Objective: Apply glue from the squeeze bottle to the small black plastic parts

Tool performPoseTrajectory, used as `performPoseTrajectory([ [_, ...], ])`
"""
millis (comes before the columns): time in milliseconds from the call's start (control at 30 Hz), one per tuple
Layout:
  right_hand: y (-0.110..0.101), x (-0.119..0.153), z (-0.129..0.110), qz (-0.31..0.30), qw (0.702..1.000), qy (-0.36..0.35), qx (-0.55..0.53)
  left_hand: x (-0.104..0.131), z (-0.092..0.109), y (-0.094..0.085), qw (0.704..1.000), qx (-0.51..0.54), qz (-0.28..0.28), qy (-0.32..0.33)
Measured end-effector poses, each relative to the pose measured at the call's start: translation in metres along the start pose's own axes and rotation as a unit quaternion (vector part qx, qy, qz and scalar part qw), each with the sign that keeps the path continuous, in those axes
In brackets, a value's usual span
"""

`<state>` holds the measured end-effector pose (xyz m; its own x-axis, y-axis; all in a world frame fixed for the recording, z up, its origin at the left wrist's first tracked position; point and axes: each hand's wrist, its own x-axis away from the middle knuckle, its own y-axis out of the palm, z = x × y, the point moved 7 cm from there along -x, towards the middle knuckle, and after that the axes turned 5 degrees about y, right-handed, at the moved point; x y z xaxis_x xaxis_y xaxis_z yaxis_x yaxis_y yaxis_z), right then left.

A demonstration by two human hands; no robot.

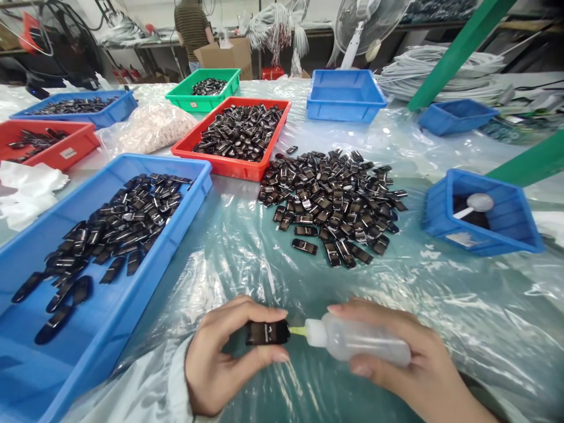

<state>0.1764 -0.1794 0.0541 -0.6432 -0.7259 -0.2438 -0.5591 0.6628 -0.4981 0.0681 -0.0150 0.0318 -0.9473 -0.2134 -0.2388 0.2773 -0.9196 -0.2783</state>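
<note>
Black cartridge (267, 332) pinched in left hand (220, 358) fingers low over the plastic-covered counter (440, 305), yellow nozzle touching its end; translucent squeeze bottle (359, 343) wrapped by right hand (396, 358) fingers. Likely overfill or dribble onto the sheeting from too hard a squeeze or a slipped nozzle.

We noted glossy black parts (331, 200) on the clear-green sheet (264, 258), blue (39, 376), red (229, 165) and green (200, 104) trays, translucent white bottle (356, 343) with yellow nozzle (298, 331).

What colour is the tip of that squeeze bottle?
Yellow: the bottle tip shows in the head view, against the black piece.
</note>
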Motion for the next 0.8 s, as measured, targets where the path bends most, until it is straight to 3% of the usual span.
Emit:
performPoseTrajectory([
  [367,-0.0029,-0.0003,-0.0039,0.035,0.999,0.011,0.008,0.0001,-0.0007,-0.001,1.0,-0.008,0.001,-0.001],
  [600,0.0005,-0.0047,-0.0002,-0.004,1.0,0.016,-0.022,-0.0017,0.0002,0.0009,1.0,-0.011,-0.021,0.005],
  [800,-0.0019,-0.002,0.0048,-0.002,0.999,0.021,-0.027,-0.0007,-0.0001,0.0037,0.999,-0.026,-0.023,0.007],
])
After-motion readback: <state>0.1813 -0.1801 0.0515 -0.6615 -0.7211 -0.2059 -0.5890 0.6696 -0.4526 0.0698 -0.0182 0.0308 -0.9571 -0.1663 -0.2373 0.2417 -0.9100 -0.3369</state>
